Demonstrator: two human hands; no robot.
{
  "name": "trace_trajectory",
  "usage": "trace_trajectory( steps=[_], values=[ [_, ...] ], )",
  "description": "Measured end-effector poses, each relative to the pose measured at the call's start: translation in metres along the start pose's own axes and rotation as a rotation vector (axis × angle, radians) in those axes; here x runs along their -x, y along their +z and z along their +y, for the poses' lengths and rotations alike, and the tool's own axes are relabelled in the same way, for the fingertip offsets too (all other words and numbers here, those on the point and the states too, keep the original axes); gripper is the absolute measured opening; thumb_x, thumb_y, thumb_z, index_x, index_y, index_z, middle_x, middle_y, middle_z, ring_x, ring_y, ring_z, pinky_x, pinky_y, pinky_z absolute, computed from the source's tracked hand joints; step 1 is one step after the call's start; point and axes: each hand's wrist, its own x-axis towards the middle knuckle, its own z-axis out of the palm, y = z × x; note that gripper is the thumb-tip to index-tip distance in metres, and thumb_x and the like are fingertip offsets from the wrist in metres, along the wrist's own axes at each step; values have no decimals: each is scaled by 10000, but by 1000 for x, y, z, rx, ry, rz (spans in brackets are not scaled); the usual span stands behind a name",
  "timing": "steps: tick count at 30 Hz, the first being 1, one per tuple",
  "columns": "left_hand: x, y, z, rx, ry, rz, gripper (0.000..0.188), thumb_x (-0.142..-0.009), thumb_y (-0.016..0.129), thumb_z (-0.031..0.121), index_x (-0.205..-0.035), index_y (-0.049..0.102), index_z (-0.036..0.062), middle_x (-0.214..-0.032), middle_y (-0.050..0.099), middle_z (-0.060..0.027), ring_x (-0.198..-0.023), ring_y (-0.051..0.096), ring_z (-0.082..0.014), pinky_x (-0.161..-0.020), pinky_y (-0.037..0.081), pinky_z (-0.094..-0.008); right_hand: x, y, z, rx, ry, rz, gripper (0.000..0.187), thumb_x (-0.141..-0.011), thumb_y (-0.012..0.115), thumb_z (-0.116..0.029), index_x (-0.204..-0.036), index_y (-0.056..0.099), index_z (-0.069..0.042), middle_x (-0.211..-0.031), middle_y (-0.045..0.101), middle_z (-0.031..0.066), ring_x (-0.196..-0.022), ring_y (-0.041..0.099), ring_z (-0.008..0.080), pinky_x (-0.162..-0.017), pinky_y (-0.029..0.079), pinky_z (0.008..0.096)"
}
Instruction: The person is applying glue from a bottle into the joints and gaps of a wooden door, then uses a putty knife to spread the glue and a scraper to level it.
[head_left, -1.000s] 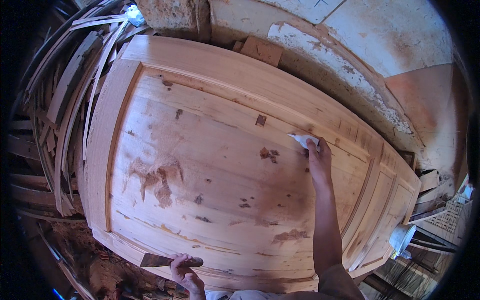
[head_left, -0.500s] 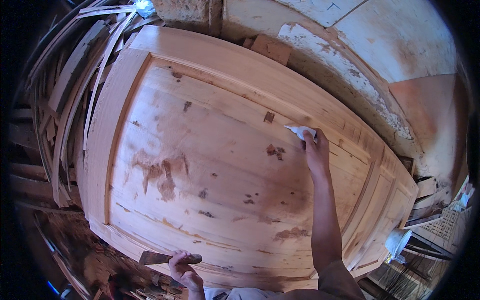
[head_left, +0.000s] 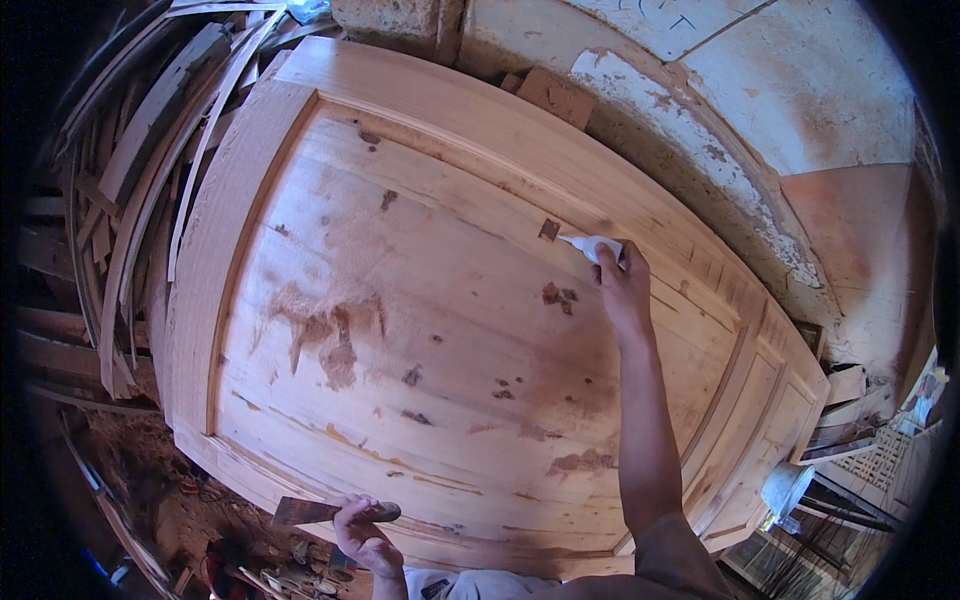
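Note:
A large wooden panelled door [head_left: 460, 330] lies flat before me, with dark patches and sawdust on its main panel. Over its far side, my right hand [head_left: 625, 285] grips a white squeeze bottle with a pointed nozzle [head_left: 598, 247]. The nozzle tip is beside a small square dark recess [head_left: 549, 230] in the wood; whether it touches I cannot tell. At the near edge, my left hand [head_left: 362, 530] is closed around the handle of a putty knife [head_left: 310, 511], its flat blade pointing left.
Scrap wood strips [head_left: 150, 170] are heaped along the left. Behind the door runs a wall [head_left: 700, 160] with peeling plaster. A pale bucket-like container [head_left: 785, 490] stands by the door's right end. Reddish debris [head_left: 160, 470] covers the ground at lower left.
My right hand has brought the bottle slightly left, its nozzle now close to the square recess. My left hand still holds the putty knife near the same spot. The view has shifted a little.

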Motion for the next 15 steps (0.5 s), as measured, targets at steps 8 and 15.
trace_trajectory(
  steps=[8, 15],
  values=[
    [3, -2, -1, 14, -5, 11, 737, -814, 596, 682, -1084, 530, -1, -1048, 461, -111, -882, 514, -191, -800, 440, -309, 3, -21, 11, 144, -50, 14, 219, -923, 616, -183, -971, 603, 30, -752, 630, 86, -617, 595, 144, -580, 469, 294],
    [1, 3, 8, 4, 5, 2, 734, -812, 600, 680, -1080, 529, 1, -1021, 457, -105, -881, 511, -194, -806, 438, -315, 11, -51, 22, 138, 10, 47, 224, -931, 605, -185, -990, 590, 31, -781, 622, 82, -630, 579, 126, -587, 477, 283]
  ],
)
